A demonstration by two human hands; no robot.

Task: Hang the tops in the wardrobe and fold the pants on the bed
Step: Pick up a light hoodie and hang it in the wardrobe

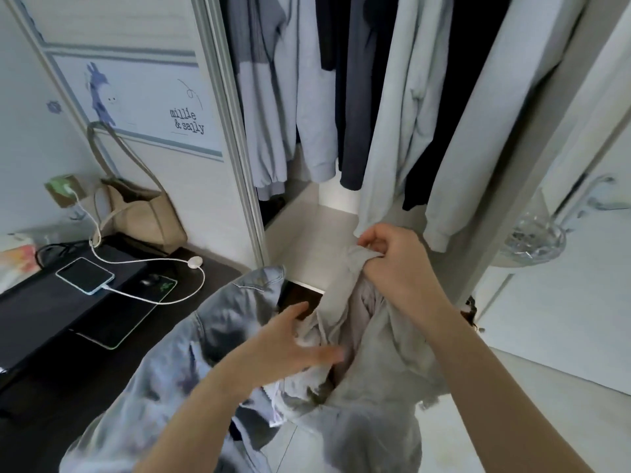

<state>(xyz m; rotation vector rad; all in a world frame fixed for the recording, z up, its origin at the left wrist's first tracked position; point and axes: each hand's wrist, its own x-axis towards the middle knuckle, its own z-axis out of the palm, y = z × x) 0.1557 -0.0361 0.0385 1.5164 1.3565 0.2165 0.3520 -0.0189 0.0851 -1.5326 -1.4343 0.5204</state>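
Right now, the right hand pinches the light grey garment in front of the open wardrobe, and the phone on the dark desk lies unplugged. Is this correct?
Not quite. The phone is plugged in: a white cable runs into its end, as the head view shows. The rest holds: the right hand pinches the light grey garment in front of the open wardrobe.

I hold a pale grey top [372,339]; denim jacket [191,339] washed blue; bag [143,213] beige; desk [51,336] black.

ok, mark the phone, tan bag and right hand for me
phone [85,275], head view, middle of its dark screen
tan bag [146,213], head view, front of its body
right hand [392,257], head view, back of hand gripping grey garment
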